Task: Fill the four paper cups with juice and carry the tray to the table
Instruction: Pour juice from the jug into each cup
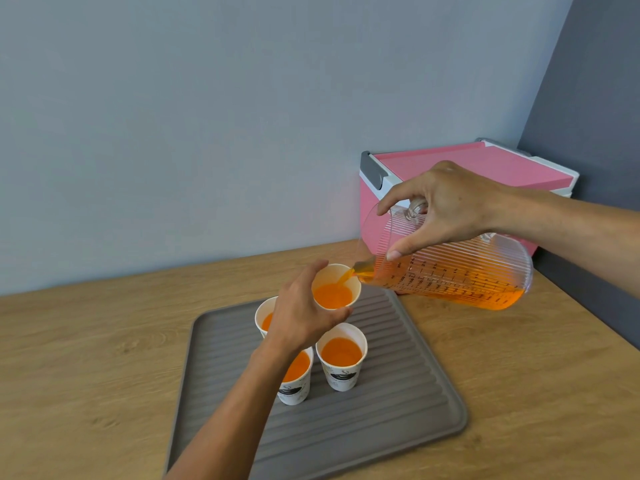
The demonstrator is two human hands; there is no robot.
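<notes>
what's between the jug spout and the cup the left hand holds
Head view: only a thin stream of juice, running from the jug into the cup.

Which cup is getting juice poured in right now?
The far cup, held by the left hand. The pitcher streams juice into it; the other three stand alone.

Bright, even, soft light; source can't be told. Shadows faint: pale ones under the paper cups [342,356] on the grey tray [398,403]. Small highlights on the clear ribbed jug [460,271], no harsh glare. Left hand [304,313] slightly motion-blurred. Wide-angle bend: wooden counter [86,341] edge and wall [207,116] lines slant toward the frame borders. Corners a bit soft.
</notes>
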